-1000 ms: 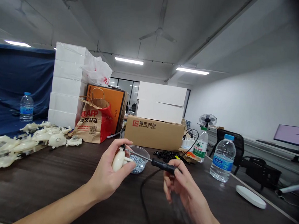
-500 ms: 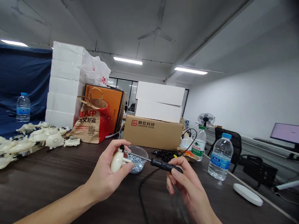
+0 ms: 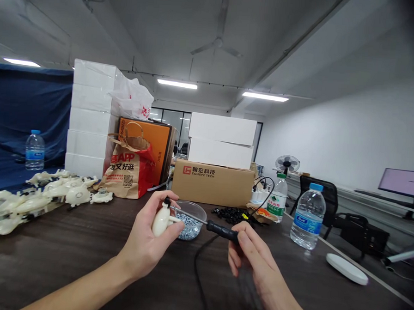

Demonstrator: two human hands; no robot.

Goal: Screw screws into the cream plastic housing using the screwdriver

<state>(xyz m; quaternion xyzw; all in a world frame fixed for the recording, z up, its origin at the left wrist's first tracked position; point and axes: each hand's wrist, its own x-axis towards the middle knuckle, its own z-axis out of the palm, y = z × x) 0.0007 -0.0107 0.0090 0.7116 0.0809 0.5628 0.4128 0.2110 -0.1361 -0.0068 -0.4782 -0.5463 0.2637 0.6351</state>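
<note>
My left hand (image 3: 147, 244) grips a small cream plastic part (image 3: 162, 219) held up over the dark wooden table (image 3: 66, 254). My right hand (image 3: 253, 261) holds a black-handled screwdriver (image 3: 220, 230); its metal shaft points left and its tip meets the top of the part. Just behind the hands stands a clear bowl of small silvery screws (image 3: 191, 221). A black cable (image 3: 197, 270) runs across the table between my hands toward me.
Several cream plastic parts (image 3: 34, 197) lie at the left. Behind stand a paper bag (image 3: 130, 167), white boxes (image 3: 91, 119), a cardboard box (image 3: 212, 183), black small parts (image 3: 229, 215), two water bottles (image 3: 308, 216) and a white disc (image 3: 346, 269) at the right.
Both hands keep their grip; the screwdriver and part have shifted only slightly, mostly with small head movement.
</note>
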